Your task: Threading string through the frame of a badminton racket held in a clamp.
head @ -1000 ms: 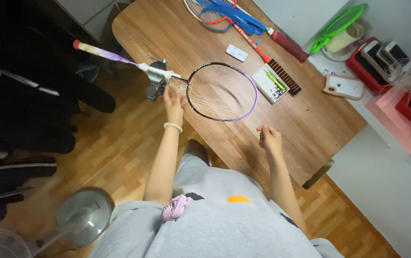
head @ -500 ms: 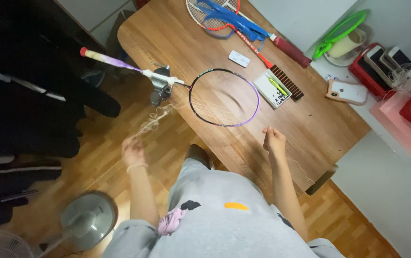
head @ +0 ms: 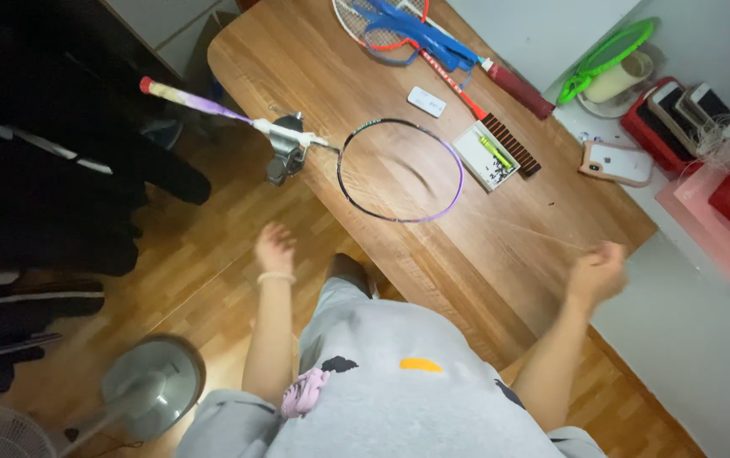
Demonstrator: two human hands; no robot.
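Stringing mid-pull: purple-rimmed badminton racket (head: 399, 170), clamped at frame centre on the brown wooden table (head: 314, 59), thin string (head: 534, 231) drawn taut by clenched right hand (head: 596, 273), left hand (head: 274, 248) loose, empty; next likely needs steady tension.

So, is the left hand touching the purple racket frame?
Apart. The head view shows bare floor and table edge between the left hand and the purple racket frame.
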